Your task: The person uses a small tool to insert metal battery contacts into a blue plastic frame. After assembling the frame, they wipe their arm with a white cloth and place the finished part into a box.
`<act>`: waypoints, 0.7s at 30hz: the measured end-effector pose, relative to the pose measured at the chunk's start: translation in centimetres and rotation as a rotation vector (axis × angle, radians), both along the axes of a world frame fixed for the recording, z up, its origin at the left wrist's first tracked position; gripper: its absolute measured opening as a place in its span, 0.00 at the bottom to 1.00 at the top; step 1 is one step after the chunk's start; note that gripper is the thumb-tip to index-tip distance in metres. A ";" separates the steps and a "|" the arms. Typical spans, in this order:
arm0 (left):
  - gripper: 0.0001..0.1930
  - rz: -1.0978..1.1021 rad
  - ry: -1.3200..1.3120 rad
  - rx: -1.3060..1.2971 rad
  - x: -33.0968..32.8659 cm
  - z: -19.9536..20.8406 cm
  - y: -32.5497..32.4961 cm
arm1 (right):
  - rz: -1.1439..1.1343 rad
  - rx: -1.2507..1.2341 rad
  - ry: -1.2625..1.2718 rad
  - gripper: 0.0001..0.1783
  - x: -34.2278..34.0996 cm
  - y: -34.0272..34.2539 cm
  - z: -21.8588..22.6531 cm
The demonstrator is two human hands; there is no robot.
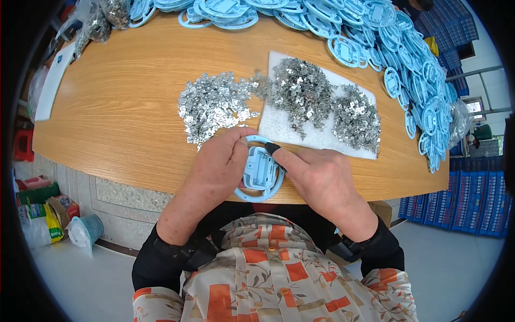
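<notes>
Pressing step, I figured: left hand (217, 158) gripped the blue wheel-shaped piece (260, 170) just on the person's side of the white foam sheet (272, 129), black thumb cap (272, 147) of the right hand (327, 180) on its edge (other fingers tucked, couldn't tell), so next push probably called for steady bracing.

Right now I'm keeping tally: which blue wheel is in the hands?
The lone blue wheel at the table's near edge; the other wheels lie heaped farther off.
</notes>
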State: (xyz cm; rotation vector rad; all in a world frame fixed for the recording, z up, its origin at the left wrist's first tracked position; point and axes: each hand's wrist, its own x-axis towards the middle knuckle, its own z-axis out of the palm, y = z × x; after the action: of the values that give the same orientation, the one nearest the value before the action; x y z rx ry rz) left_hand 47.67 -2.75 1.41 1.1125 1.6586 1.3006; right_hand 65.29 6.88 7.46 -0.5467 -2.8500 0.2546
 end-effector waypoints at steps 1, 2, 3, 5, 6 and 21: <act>0.15 0.002 -0.001 0.000 0.0 -0.1 -0.1 | 0.002 0.000 -0.001 0.17 -0.1 0.0 0.0; 0.15 -0.006 0.005 0.005 0.0 -0.2 0.0 | 0.007 0.013 -0.025 0.18 -0.2 0.1 0.1; 0.15 -0.013 0.011 0.009 -0.1 -0.2 0.0 | 0.013 0.027 -0.049 0.18 -0.2 0.1 0.1; 0.15 -0.024 -0.064 -0.082 -0.1 1.6 0.0 | 0.019 0.049 -0.072 0.18 -0.3 0.1 0.4; 0.15 -0.035 -0.137 -0.175 -0.1 2.3 0.0 | 0.025 0.071 -0.093 0.18 -0.3 0.1 0.5; 0.15 -0.028 0.012 -0.134 -0.1 0.2 -0.2 | 0.272 0.246 -0.374 0.06 -2.3 0.5 3.8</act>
State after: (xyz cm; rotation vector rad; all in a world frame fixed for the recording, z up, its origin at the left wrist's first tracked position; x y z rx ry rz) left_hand 47.61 -2.97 1.62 1.0614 1.7063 1.1500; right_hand 63.00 7.39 11.25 -0.1676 -3.2497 -0.1752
